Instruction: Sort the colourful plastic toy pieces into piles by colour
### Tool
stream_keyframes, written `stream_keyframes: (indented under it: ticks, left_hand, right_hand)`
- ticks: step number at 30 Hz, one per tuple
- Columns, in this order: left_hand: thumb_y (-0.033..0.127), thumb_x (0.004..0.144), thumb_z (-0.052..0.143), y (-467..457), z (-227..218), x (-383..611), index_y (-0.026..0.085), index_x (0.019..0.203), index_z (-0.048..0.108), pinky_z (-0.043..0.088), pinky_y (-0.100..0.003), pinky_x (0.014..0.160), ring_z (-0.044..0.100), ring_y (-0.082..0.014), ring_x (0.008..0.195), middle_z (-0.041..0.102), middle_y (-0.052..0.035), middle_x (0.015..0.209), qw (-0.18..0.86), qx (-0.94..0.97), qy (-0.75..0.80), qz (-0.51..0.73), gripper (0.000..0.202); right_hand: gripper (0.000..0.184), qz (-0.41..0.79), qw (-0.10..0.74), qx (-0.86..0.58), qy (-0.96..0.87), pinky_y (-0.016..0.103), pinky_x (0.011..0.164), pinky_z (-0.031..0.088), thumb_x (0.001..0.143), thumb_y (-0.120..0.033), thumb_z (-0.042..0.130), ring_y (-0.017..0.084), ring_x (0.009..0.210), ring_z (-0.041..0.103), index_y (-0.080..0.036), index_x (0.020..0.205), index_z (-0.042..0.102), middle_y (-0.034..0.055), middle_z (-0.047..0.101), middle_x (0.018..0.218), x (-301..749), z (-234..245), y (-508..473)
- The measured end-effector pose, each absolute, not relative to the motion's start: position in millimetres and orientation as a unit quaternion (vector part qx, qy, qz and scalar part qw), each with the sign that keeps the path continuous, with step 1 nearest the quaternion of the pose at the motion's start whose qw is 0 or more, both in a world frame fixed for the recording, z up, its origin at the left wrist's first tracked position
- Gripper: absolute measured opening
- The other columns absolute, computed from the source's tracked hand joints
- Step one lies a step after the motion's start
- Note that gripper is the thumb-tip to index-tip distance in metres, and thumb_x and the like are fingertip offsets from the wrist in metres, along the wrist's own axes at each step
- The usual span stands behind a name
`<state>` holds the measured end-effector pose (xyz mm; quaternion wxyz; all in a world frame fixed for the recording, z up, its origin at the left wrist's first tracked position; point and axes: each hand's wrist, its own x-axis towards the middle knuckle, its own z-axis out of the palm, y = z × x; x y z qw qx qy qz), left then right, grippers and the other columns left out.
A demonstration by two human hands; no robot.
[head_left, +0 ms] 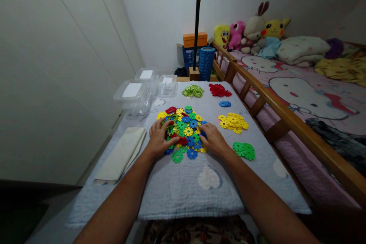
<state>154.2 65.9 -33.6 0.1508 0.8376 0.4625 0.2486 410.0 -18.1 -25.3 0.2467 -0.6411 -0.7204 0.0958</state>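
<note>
A mixed heap of plastic snowflake discs (184, 127), red, yellow, green and blue, lies on a pale quilted cloth (200, 187). My left hand (159, 137) rests on the heap's left edge, fingers spread and curved over the discs. My right hand (213, 139) lies on the heap's right edge, fingers flat and pointing into the pile. Neither hand lifts a disc. Sorted groups lie around: light green discs (193, 91), red discs (219, 90), a few blue discs (225, 103), yellow discs (233, 122) and dark green discs (244, 150).
Clear plastic containers (134, 93) stand at the cloth's far left, a folded cream cloth (122, 154) lies at left. A wooden bed rail (286, 116) runs along the right, with plush toys (251, 30) beyond. A black pole (197, 19) rises at the back.
</note>
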Motion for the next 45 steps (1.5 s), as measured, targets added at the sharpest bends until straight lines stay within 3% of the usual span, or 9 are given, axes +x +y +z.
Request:
stream_keyframes:
  ticks: [5, 13, 20, 24, 31, 37, 45]
  left_hand:
    - [0.06, 0.079, 0.069, 66, -32, 154, 0.027, 0.135, 0.054, 0.028, -0.056, 0.116, 0.035, -0.0362, 0.14, 0.04, -0.0126, 0.148, 0.156, 0.835, 0.466, 0.247, 0.067]
    - [0.057, 0.081, 0.068, 67, -31, 153, 0.026, 0.133, 0.056, 0.027, -0.055, 0.118, 0.035, -0.0353, 0.141, 0.042, -0.0121, 0.146, 0.158, 0.831, 0.468, 0.256, 0.061]
    - [0.054, 0.084, 0.064, 70, -33, 151, 0.026, 0.131, 0.058, 0.03, -0.054, 0.117, 0.038, -0.0339, 0.139, 0.045, -0.0117, 0.142, 0.16, 0.828, 0.459, 0.281, 0.055]
    - [0.053, 0.083, 0.066, 72, -36, 151, 0.024, 0.13, 0.059, 0.031, -0.056, 0.117, 0.039, -0.0357, 0.139, 0.046, -0.0132, 0.142, 0.158, 0.823, 0.462, 0.289, 0.055]
    - [0.05, 0.082, 0.067, 71, -35, 150, 0.027, 0.129, 0.061, 0.032, -0.058, 0.116, 0.04, -0.0355, 0.138, 0.046, -0.0115, 0.143, 0.161, 0.823, 0.456, 0.299, 0.053]
    - [0.053, 0.084, 0.065, 71, -37, 148, 0.028, 0.132, 0.059, 0.03, -0.058, 0.117, 0.037, -0.0351, 0.14, 0.045, -0.011, 0.144, 0.169, 0.83, 0.442, 0.295, 0.055]
    - [0.055, 0.083, 0.065, 72, -38, 148, 0.027, 0.131, 0.06, 0.029, -0.059, 0.117, 0.037, -0.0361, 0.14, 0.045, -0.0118, 0.145, 0.17, 0.83, 0.444, 0.292, 0.056]
  right_hand:
    - [0.017, 0.145, 0.254, -0.663, -0.689, 0.033, 0.087, 0.046, 0.086, -0.021, 0.064, 0.022, 0.096, 0.06, -0.019, 0.102, 0.068, 0.0084, 0.067, 0.102, 420, -23, -21]
    - [0.015, 0.203, 0.329, -0.667, -0.636, 0.03, 0.077, 0.046, 0.083, -0.017, 0.058, 0.018, 0.081, 0.063, -0.019, 0.09, 0.07, 0.0041, 0.07, 0.087, 432, -15, -23]
    - [0.013, 0.286, 0.463, -0.648, -0.532, 0.025, 0.055, 0.045, 0.076, -0.029, 0.063, 0.013, 0.057, 0.057, -0.019, 0.083, 0.067, -0.0015, 0.064, 0.066, 462, 9, -9]
    - [0.015, 0.294, 0.526, -0.649, -0.465, 0.021, 0.046, 0.043, 0.07, -0.025, 0.069, 0.011, 0.05, 0.056, -0.018, 0.082, 0.062, -0.0034, 0.061, 0.062, 502, 29, 25]
    - [0.014, 0.221, 0.526, -0.762, -0.306, 0.017, 0.044, 0.04, 0.067, -0.007, 0.07, 0.009, 0.05, 0.054, -0.016, 0.073, 0.061, -0.0036, 0.059, 0.058, 571, 32, 81]
    - [0.018, 0.214, 0.531, -0.794, -0.203, 0.017, 0.041, 0.039, 0.068, -0.006, 0.072, 0.009, 0.044, 0.051, -0.017, 0.069, 0.057, -0.005, 0.052, 0.049, 592, 13, 90]
    - [0.02, 0.233, 0.513, -0.798, -0.212, 0.019, 0.043, 0.042, 0.067, -0.006, 0.071, 0.011, 0.044, 0.051, -0.018, 0.059, 0.057, -0.0022, 0.051, 0.045, 599, -8, 92]
